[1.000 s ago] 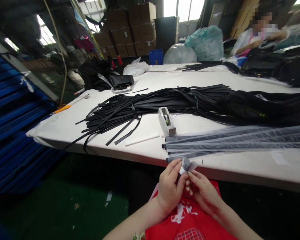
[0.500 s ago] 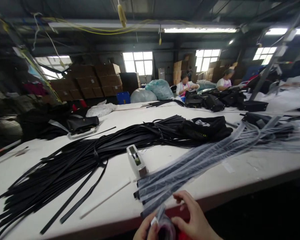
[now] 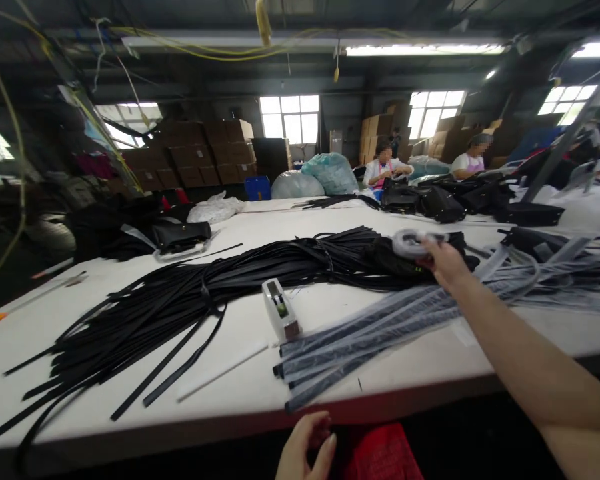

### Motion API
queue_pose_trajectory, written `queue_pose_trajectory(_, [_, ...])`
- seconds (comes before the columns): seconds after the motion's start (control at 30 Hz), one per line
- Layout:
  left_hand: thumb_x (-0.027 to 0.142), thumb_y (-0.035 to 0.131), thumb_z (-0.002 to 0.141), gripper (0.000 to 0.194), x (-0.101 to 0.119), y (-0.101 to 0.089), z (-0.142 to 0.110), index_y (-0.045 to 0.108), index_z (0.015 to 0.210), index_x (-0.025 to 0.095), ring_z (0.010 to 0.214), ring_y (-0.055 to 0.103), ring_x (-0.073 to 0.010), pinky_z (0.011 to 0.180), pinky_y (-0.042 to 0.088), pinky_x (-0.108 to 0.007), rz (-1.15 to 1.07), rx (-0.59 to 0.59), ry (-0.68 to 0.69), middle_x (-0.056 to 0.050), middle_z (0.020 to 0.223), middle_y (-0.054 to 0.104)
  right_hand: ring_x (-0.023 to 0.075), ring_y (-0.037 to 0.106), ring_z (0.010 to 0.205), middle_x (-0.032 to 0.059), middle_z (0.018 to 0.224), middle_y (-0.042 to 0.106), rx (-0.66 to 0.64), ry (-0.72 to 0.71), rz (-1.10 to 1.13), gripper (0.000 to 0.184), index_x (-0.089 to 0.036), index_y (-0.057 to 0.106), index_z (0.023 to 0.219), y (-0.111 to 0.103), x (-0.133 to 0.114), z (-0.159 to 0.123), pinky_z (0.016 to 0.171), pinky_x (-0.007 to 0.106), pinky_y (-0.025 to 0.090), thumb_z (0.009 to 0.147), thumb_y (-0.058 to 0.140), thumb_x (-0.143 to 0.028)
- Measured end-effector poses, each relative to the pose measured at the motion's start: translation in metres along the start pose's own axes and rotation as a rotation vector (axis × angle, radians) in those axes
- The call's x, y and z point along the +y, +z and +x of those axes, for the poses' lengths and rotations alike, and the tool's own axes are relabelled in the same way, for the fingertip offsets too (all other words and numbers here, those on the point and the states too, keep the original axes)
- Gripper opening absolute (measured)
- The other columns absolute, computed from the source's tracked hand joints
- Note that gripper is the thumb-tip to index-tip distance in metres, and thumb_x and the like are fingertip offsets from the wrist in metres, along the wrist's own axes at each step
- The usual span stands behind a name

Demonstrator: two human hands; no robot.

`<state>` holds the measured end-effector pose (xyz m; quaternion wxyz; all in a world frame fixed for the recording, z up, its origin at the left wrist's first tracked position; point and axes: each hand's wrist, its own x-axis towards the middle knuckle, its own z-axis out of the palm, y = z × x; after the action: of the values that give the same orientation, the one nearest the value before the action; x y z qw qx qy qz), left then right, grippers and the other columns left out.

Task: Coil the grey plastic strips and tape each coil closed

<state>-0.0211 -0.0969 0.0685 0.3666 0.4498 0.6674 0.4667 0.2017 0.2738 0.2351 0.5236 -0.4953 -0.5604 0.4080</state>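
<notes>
White-topped worktable (image 3: pixel 245 313) fills most of view. Stacked cardboard boxes (image 3: pixel 195 157) behind it, against the back area. Long bundle of flat black straps (image 3: pixel 260 267) lies across the table, tied at two spots, loose ends fanned out at the left front. Strips in clear plastic sleeves (image 3: pixel 370 333) lie side by side, running from front middle to the right. Black bags (image 3: pixel 440 203) piled far right, co-worker in a white top (image 3: pixel 375 175) just behind. Dark cloth (image 3: pixel 380 257) on the straps' right end. Small black handbag (image 3: pixel 183 235) at back left.

Right hand (image 3: pixel 445 263): arm stretched out over the sleeved strips, thumb and fingers pinching the near edge of a whitish translucent ring-shaped roll (image 3: pixel 409 243). Roll is over the dark cloth; can't tell if touching. Left hand (image 3: pixel 310 447): in front of the near table edge, fingers loosely curled, thumb apart, nothing visible in it. Tape dispenser (image 3: pixel 280 310) mid-table, between straps and sleeve ends. Thin white rod (image 3: pixel 223 373) flat near the front edge, left of the dispenser.
</notes>
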Motion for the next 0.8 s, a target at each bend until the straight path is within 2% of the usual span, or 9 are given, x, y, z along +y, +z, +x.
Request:
queue_pose_trajectory(0.07, [0.043,0.055,0.087,0.035,0.008,0.001,-0.006,0.066,0.11,0.019,0.099,0.069,-0.023,0.092,0.056,-0.037,0.031,-0.008,0.019,-0.011,0.109,0.072,0.0123,0.058,0.067,0.003,0.078,0.064,0.018,0.02,-0.028,0.024,-0.018,0.059,0.086,0.005,0.008,0.016,0.055,0.021,0.047,0.084,0.056,-0.042])
queue_pose_trajectory(0.13, [0.039,0.054,0.088,0.031,0.013,-0.001,-0.01,0.066,0.109,0.019,0.098,0.068,-0.0218,0.091,0.056,-0.037,0.062,0.003,0.011,-0.01,0.107,0.072,0.0136,0.06,0.07,0.0033,0.078,0.065,-0.059,0.052,-0.087,0.022,-0.018,0.062,0.087,0.018,0.034,-0.003,0.059,0.023,0.048,0.079,0.062,-0.038])
queue_pose_trajectory(0.2, [0.037,0.053,0.09,0.029,0.014,-0.007,-0.009,0.066,0.107,0.018,0.096,0.068,-0.0207,0.089,0.056,-0.036,0.099,0.01,0.004,-0.01,0.105,0.072,0.0166,0.062,0.071,0.0044,0.076,0.067,-0.208,0.078,-0.155,0.023,-0.017,0.067,0.084,0.034,0.069,-0.049,0.062,0.027,0.049,0.068,0.074,-0.032])
queue_pose_trajectory(0.27, [0.035,0.052,0.091,0.027,0.01,-0.014,-0.004,0.066,0.105,0.017,0.094,0.068,-0.0201,0.086,0.056,-0.036,0.178,0.029,0.023,-0.009,0.103,0.072,0.02,0.063,0.073,0.0059,0.076,0.07,-0.387,0.029,-0.246,0.021,-0.017,0.071,0.079,0.046,0.101,-0.107,0.067,0.031,0.05,0.062,0.078,-0.027])
queue_pose_trajectory(0.37, [0.028,0.048,0.094,0.023,0.003,-0.026,0.016,0.065,0.105,0.017,0.098,0.065,-0.0204,0.092,0.053,-0.038,0.462,0.08,0.117,-0.009,0.105,0.071,0.0223,0.065,0.076,0.0075,0.084,0.071,-0.626,-0.246,-0.408,0.018,-0.018,0.071,0.086,0.059,0.131,-0.186,0.072,0.036,0.051,0.078,0.066,-0.034])
queue_pose_trajectory(0.43, [0.021,0.044,0.096,0.025,0.002,-0.03,0.038,0.063,0.112,0.017,0.107,0.061,-0.02,0.099,0.048,-0.038,0.718,0.074,0.178,-0.008,0.112,0.069,0.0221,0.065,0.078,0.0076,0.086,0.07,-0.713,-0.338,-0.426,0.02,-0.019,0.069,0.09,0.065,0.136,-0.221,0.072,0.036,0.052,0.086,0.058,-0.035])
queue_pose_trajectory(0.53, [0.016,0.044,0.095,0.029,0.007,-0.029,0.074,0.059,0.119,0.015,0.115,0.055,-0.0213,0.103,0.043,-0.037,0.94,0.025,0.189,-0.01,0.12,0.065,0.0214,0.065,0.082,0.0073,0.088,0.069,-0.783,-0.379,-0.394,0.019,-0.02,0.067,0.092,0.072,0.13,-0.25,0.072,0.034,0.052,0.092,0.053,-0.033])
queue_pose_trajectory(0.67, [0.014,0.05,0.089,0.019,0.017,-0.023,0.105,0.065,0.1,0.01,0.106,0.056,-0.0278,0.094,0.044,-0.042,1.03,-0.004,0.124,-0.016,0.105,0.065,0.0212,0.064,0.085,0.0072,0.089,0.069,-0.799,-0.435,-0.389,0.015,-0.02,0.065,0.09,0.067,0.119,-0.255,0.079,0.036,0.052,0.092,0.051,-0.026])
queue_pose_trajectory(0.8, [0.016,0.048,0.09,0.019,0.033,-0.021,0.105,0.067,0.088,0.012,0.099,0.058,-0.0282,0.09,0.044,-0.043,1.079,-0.054,0.133,-0.016,0.094,0.066,0.0229,0.064,0.093,0.0096,0.097,0.068,-0.718,-0.442,-0.449,0.014,-0.019,0.065,0.097,0.052,0.111,-0.248,0.085,0.039,0.052,0.089,0.054,-0.022])
